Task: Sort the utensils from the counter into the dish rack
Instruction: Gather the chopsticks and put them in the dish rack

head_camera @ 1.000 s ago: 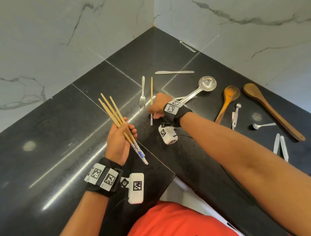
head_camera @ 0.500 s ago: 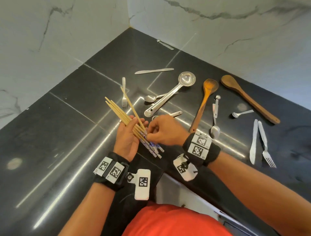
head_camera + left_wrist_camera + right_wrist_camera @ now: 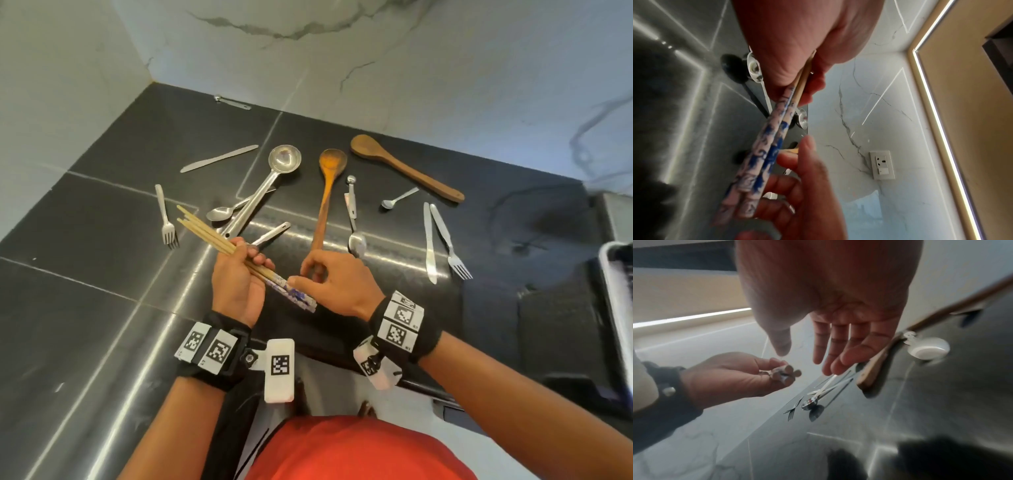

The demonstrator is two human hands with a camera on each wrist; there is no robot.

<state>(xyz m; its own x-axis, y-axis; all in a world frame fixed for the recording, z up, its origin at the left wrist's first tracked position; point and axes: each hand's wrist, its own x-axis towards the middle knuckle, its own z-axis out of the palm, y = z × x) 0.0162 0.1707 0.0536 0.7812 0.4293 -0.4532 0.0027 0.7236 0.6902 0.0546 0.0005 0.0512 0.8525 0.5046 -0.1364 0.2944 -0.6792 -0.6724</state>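
My left hand [image 3: 239, 277] grips a bundle of several wooden chopsticks [image 3: 212, 234] with blue-patterned ends, held just above the black counter [image 3: 102, 308]. In the left wrist view the patterned ends [image 3: 764, 155] stick out below the palm. My right hand [image 3: 329, 284] is beside those ends with relaxed fingers, its thumb tip touching or almost touching them, and it holds nothing. The right wrist view shows its fingers [image 3: 838, 345] straight and apart from the chopsticks [image 3: 784, 375]. A corner of the dish rack [image 3: 616, 291] shows at the right edge.
On the counter beyond my hands lie a steel ladle [image 3: 274, 178], a light wooden spoon [image 3: 329, 185], a dark wooden spoon [image 3: 404, 168], a fork [image 3: 166, 219], a knife [image 3: 219, 158], several spoons, and a knife-and-fork pair [image 3: 438, 240]. Marble walls close the back.
My right hand picked a chopstick off the counter, brought it to the bundle in my left hand and let go. The view has swung right, revealing the rack.
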